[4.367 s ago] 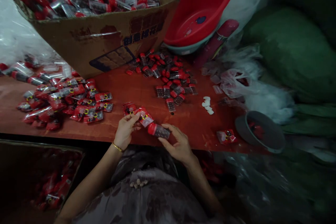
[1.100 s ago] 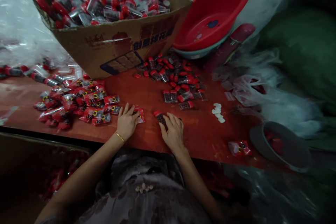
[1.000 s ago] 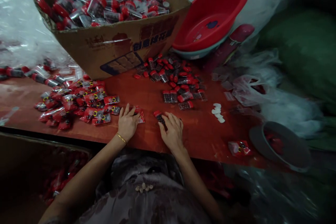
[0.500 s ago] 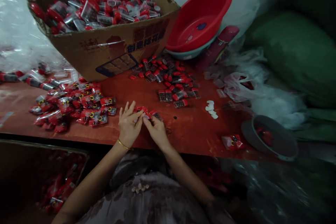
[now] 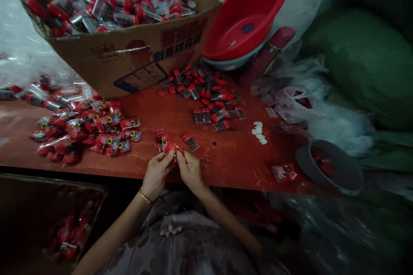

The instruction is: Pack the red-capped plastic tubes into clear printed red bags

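Observation:
Between my two hands, close to the table's front edge, is a small red printed packet. My left hand pinches its left side, and my right hand pinches its right side. Just beyond my fingers lie more flat red packets in a small stack. A clear little bottle with a red cap and dark contents rests on the table past my right hand. To the left is a heap of filled red packets, and farther back a pile of red-capped bottles.
A cardboard box full of red-capped bottles stands at the back left. Behind the pile lean a red basin and a dark red flask. At right are white pieces, one packet and a grey bowl.
Both hands have drawn slightly down toward me with a red packet held between them. My left fingers, spread before, are now curled in. The small bottle and packet stack now show uncovered.

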The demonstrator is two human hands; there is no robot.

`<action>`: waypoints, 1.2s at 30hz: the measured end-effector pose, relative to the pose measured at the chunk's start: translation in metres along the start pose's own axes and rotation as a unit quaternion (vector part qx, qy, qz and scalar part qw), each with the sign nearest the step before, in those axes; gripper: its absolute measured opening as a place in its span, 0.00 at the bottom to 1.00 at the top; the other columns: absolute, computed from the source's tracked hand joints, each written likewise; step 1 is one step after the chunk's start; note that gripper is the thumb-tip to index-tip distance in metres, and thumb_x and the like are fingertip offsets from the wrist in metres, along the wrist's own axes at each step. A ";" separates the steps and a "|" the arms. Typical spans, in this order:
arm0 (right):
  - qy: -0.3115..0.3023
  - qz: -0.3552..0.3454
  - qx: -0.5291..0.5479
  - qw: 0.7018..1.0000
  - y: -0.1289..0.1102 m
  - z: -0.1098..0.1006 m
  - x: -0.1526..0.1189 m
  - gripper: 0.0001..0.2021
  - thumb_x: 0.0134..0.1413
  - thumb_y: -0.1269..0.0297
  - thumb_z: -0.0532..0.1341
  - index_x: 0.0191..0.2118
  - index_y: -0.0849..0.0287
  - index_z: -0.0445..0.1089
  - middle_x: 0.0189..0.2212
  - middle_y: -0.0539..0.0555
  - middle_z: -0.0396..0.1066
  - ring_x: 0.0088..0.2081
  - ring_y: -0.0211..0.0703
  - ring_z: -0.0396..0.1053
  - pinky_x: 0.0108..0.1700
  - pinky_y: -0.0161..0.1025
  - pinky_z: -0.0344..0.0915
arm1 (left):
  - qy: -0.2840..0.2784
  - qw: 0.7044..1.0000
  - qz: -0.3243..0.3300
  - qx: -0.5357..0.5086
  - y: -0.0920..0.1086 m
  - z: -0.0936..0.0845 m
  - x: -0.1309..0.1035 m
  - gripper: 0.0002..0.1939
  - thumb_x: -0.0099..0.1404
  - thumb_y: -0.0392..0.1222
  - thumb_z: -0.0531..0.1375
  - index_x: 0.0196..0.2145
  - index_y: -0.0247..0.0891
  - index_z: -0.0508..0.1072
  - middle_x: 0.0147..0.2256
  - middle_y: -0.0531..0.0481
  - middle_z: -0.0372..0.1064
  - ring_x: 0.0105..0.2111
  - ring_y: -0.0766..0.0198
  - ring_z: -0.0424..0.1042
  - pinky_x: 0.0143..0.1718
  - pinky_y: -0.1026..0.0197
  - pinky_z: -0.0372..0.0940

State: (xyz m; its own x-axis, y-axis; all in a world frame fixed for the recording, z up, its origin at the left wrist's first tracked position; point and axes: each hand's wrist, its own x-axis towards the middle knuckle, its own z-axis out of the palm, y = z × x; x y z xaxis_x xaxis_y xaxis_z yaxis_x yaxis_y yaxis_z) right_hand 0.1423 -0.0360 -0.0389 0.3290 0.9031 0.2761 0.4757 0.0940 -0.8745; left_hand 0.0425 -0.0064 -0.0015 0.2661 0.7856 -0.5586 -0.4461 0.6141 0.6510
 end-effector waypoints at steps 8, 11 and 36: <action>-0.074 0.016 0.052 0.996 0.004 -0.007 0.007 0.17 0.63 0.59 0.46 0.28 0.58 0.66 0.23 0.49 0.67 0.27 0.37 0.64 0.31 0.33 0.60 | 0.034 0.996 0.070 0.036 0.007 -0.002 0.015 0.19 0.33 0.46 0.73 0.21 0.31 0.74 0.20 0.53 0.71 0.22 0.72 0.67 0.28 0.68 0.63; -0.048 -0.017 -0.084 0.995 0.011 -0.024 0.015 0.16 0.62 0.56 0.48 0.39 0.59 0.68 0.34 0.55 0.72 0.38 0.44 0.67 0.41 0.39 0.61 | 0.031 0.999 0.033 0.022 0.016 -0.002 0.018 0.21 0.33 0.47 0.73 0.24 0.32 0.74 0.23 0.52 0.73 0.24 0.69 0.69 0.28 0.66 0.64; -0.138 0.073 0.092 0.983 -0.015 -0.064 -0.007 0.06 0.47 0.64 0.58 0.32 0.59 0.70 0.22 0.47 0.66 0.23 0.35 0.61 0.26 0.32 0.58 | 0.018 0.996 0.049 0.073 0.011 0.010 0.012 0.22 0.36 0.52 0.71 0.23 0.32 0.75 0.22 0.50 0.72 0.22 0.69 0.68 0.27 0.66 0.63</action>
State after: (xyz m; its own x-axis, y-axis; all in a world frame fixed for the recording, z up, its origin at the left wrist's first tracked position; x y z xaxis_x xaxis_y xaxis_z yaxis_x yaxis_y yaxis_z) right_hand 0.1853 -0.0709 -0.0026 0.1357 0.9897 0.0462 0.2753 0.0071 -0.9613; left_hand 0.0494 0.0105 0.0038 0.1959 0.8411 -0.5041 -0.3393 0.5404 0.7700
